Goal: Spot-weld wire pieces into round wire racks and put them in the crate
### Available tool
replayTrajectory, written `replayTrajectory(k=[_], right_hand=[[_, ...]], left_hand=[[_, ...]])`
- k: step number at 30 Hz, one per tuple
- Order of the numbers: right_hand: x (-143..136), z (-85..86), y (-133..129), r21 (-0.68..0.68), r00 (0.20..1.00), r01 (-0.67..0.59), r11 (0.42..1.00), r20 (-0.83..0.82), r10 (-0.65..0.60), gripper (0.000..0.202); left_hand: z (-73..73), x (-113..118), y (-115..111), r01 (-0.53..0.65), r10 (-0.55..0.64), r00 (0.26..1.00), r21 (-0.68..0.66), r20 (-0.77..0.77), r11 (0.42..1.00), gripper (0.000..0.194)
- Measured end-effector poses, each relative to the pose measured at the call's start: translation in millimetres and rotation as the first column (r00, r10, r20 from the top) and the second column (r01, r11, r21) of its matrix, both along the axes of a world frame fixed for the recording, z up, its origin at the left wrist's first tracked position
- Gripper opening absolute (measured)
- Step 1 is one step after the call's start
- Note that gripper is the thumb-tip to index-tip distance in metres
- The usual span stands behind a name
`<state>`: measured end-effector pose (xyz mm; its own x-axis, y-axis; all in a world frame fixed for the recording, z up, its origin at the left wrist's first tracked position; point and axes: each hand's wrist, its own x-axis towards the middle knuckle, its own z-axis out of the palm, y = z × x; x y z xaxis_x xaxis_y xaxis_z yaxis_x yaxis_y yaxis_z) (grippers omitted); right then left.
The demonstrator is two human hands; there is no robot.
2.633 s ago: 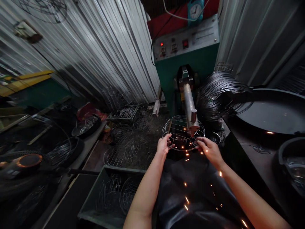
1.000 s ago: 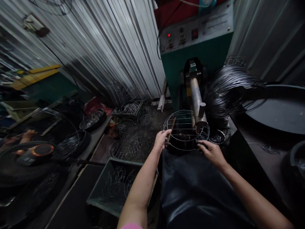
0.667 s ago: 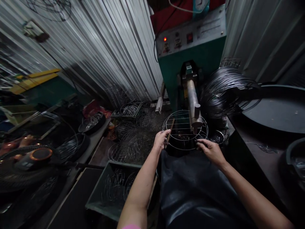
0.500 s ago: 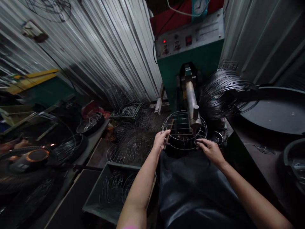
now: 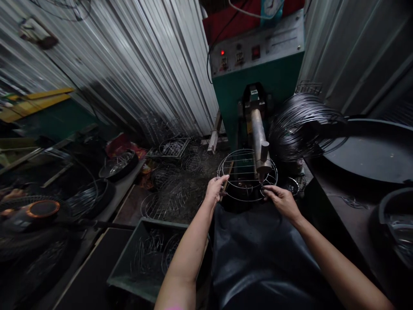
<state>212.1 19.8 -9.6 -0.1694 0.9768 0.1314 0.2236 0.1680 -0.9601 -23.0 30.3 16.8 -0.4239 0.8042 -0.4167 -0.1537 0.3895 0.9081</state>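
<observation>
My left hand (image 5: 216, 189) pinches the left rim of a round wire rack (image 5: 240, 172), which has parallel bars across it. Closed fingertips of my right hand (image 5: 282, 200) grip a small wire loop (image 5: 263, 189) at the rack's near right edge. Whether the loop is joined to the rack, I cannot tell. Directly above the rack's right side is the tip of a metal cylinder arm (image 5: 260, 129) on a green machine (image 5: 230, 94) that looks like a spot welder. The arm hides part of the rack.
A coil of wire (image 5: 300, 125) hangs right of the machine, beside a large shallow pan (image 5: 371, 155). A green bin (image 5: 125, 267) with bent wire pieces stands at lower left. Wire racks (image 5: 174, 189) are piled on the floor. A dark apron (image 5: 258, 258) covers my lap.
The rack and both my hands have shifted very slightly left in view. My right fingertips and the small loop sit a little closer under the arm's tip.
</observation>
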Motion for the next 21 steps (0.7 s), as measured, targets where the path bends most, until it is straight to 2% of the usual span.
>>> replayTrajectory(k=[12,16,18,19,21], right_hand=[[-1.1,-2.3,7.4,-0.014,1.0,-0.003,1.0,-0.005,0.003,0.041],[2.4,-3.8,-0.2,0.005,1.0,-0.014,1.0,0.026,0.014,0.04],[28.7,-4.4,-7.7,0.064,0.997,0.03,0.998,0.062,-0.034,0.038],[51.3,-5.4,-11.8,0.101,0.99,0.092,0.991,0.096,-0.102,0.037],[113.9,-10.7,-21.8,0.166,0.914,0.3,0.939,0.232,-0.333,0.031]], left_hand=[[-5.9,2.2,5.8,-0.019,0.021,0.999,-0.088,0.03,0.996,0.039],[-5.9,0.5,5.0,-0.006,0.008,1.0,-0.108,0.017,0.994,0.039],[-5.1,-1.4,2.2,0.02,-0.016,0.999,-0.121,0.035,0.992,0.04],[-5.1,-2.9,0.6,0.033,-0.027,0.998,-0.129,0.052,0.991,0.041],[-5.7,-6.8,-1.5,0.045,-0.034,0.997,-0.154,0.076,0.987,0.046]])
